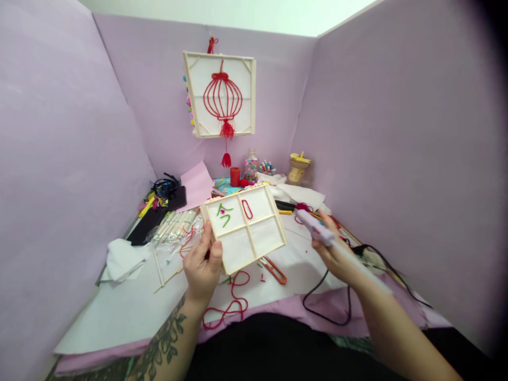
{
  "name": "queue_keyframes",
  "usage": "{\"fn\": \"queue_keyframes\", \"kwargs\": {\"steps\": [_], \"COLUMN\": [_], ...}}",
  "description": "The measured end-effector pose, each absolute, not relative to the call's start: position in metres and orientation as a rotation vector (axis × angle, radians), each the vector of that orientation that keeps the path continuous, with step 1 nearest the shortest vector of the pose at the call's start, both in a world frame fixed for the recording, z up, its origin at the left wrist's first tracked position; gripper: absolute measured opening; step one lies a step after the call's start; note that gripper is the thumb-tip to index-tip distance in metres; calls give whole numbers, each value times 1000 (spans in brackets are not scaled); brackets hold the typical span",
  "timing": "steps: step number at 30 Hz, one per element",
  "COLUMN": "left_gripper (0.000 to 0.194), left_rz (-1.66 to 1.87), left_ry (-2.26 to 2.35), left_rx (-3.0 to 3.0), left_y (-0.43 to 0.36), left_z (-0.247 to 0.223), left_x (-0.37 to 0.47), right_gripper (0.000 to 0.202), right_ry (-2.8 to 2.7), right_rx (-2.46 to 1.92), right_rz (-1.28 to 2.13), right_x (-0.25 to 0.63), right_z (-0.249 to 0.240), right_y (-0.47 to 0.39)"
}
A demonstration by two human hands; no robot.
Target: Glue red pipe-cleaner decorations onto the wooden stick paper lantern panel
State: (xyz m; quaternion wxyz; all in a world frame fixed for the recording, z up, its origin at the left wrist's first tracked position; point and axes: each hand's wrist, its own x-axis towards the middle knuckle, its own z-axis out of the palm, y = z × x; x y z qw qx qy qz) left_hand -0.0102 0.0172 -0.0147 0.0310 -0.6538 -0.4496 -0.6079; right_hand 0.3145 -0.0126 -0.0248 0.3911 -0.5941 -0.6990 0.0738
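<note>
My left hand grips the lower left edge of a small wooden frame and holds it tilted above the table. The frame is divided into four white panes; green yarn shapes and a red yarn loop lie on the upper panes. My right hand holds a white and pink glue gun, its nozzle pointing toward the frame's right side, a short gap away. Its black cord trails over the table's front edge.
A finished lantern panel hangs on the purple back wall. Red yarn, orange-handled scissors, wooden sticks, white cloth, jars and markers clutter the white sheet on the table. Purple partitions close in both sides.
</note>
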Motion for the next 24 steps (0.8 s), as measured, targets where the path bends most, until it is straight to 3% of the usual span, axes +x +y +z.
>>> {"fn": "queue_keyframes", "kwargs": {"steps": [2, 7, 12, 16, 24], "left_gripper": [42, 42, 43, 43, 44], "left_rz": [-1881, -1889, -1897, -1901, -1896], "left_ry": [-1394, -1392, -1391, -1400, -1459], "left_rx": [-2010, -2000, -2008, -2011, -2021], "left_y": [17, 19, 19, 18, 18], "left_z": [-14, -15, -17, -14, -18], "left_x": [-10, -11, -11, -9, -10], "right_gripper": [60, 60, 42, 48, 53], "right_ry": [-1967, -2175, -1852, -1990, -2102], "right_rx": [-1674, -1886, -1399, -1074, -1202], "right_rz": [122, -4, -393, -564, -485], "right_x": [319, 317, 279, 235, 207], "right_z": [-43, -67, -2, 48, 47], "right_y": [-9, 0, -8, -1, 27]}}
